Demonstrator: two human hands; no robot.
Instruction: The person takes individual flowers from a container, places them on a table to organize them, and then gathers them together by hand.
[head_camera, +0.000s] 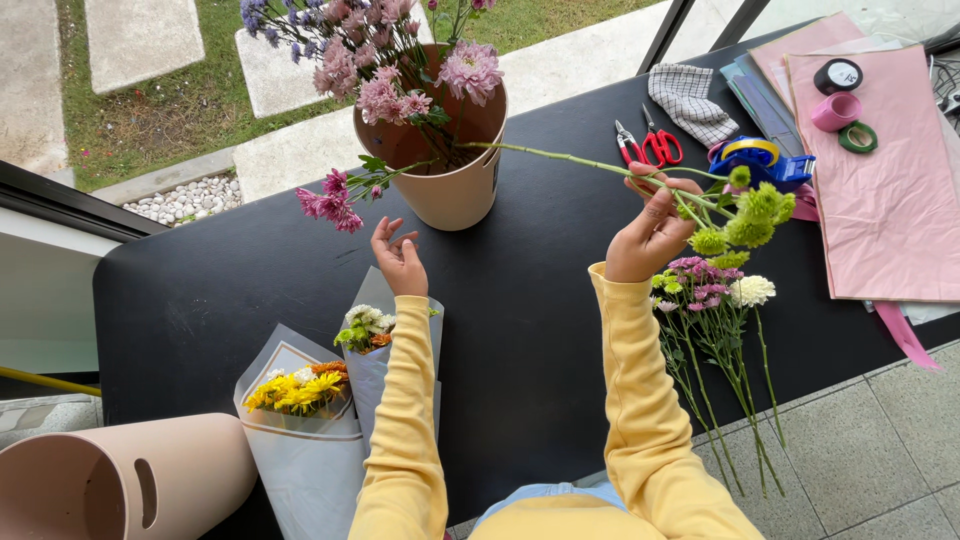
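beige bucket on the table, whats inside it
The beige bucket holds pink and purple flowers, their green stems running down inside. The bottom, and any water, is hidden by the wall and blooms.

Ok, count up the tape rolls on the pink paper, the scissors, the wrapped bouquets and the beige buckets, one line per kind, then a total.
Tape rolls: 3, black, pink, green
Scissors: 1, red-handled
Wrapped bouquets: 2, yellow and white-green
Beige buckets: 2, upright and on its side
Total: 8
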